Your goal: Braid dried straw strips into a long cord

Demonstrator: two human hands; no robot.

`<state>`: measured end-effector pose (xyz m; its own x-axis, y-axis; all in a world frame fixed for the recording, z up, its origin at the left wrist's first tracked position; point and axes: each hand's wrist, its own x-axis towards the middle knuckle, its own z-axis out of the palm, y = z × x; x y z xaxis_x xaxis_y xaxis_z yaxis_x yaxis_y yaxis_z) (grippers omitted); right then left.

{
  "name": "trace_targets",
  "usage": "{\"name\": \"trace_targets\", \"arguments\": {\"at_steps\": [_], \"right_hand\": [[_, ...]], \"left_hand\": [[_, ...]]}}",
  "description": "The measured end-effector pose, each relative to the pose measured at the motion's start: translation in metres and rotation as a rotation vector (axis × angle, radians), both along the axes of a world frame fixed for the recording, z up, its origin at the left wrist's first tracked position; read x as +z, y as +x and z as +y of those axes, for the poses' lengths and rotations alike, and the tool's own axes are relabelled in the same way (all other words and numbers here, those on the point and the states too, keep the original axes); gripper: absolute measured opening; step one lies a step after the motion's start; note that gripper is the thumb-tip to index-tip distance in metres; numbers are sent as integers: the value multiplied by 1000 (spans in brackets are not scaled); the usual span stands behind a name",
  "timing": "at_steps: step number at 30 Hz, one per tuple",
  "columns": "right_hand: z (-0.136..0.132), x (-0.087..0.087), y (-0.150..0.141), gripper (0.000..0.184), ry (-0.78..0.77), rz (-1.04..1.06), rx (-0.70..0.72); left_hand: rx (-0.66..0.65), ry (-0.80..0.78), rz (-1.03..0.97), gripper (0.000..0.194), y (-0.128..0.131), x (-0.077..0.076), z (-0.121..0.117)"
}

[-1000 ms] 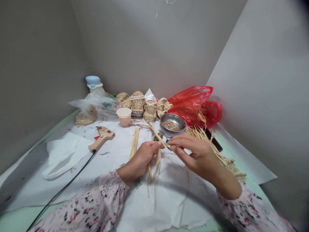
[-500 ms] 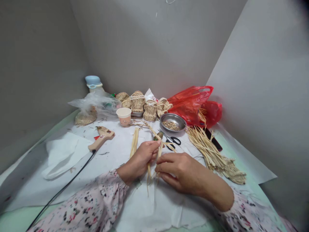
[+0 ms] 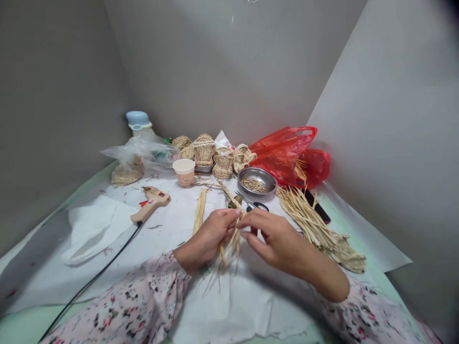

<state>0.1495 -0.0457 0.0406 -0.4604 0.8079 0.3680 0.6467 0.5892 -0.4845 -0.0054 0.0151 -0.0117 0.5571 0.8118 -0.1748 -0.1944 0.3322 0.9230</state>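
Note:
My left hand (image 3: 211, 234) is closed around a braid of pale straw strips (image 3: 229, 248) whose loose ends hang down over the white paper (image 3: 251, 296). The braided end runs up and away from my fingers toward the bowl. My right hand (image 3: 274, 236) meets the left at the top of the strips, thumb and forefinger pinching one strand. Both hands are over the middle of the table.
A glue gun (image 3: 152, 203) with a black cord lies to the left. Scissors (image 3: 256, 205), a steel bowl (image 3: 257, 180), a paper cup (image 3: 184, 171), small woven baskets (image 3: 205, 150) and a red plastic bag (image 3: 290, 153) stand behind. A straw bundle (image 3: 311, 222) lies to the right.
My right hand dropped from the top of the strips to their lower part, then came back up to the top. The left hand stayed put, holding the strips.

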Motion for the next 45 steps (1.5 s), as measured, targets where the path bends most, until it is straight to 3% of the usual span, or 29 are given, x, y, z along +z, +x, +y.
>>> {"name": "trace_targets", "arguments": {"at_steps": [3, 7, 26, 39, 45], "right_hand": [[11, -11, 5, 17, 80, 27, -251], [19, -18, 7, 13, 67, 57, -356], [18, -19, 1, 9, 9, 66, -424], [17, -28, 0, 7, 96, -6, -429], [16, -27, 1, 9, 68, -14, -403]], "left_hand": [[21, 13, 24, 35, -1, -2, 1], [5, 44, 46, 36, 0, -5, 2], [-23, 347, 261, 35, 0, 6, -3], [13, 490, 336, 25, -1, 16, -6], [18, 543, 382, 24, 0, 11, -5]]}}
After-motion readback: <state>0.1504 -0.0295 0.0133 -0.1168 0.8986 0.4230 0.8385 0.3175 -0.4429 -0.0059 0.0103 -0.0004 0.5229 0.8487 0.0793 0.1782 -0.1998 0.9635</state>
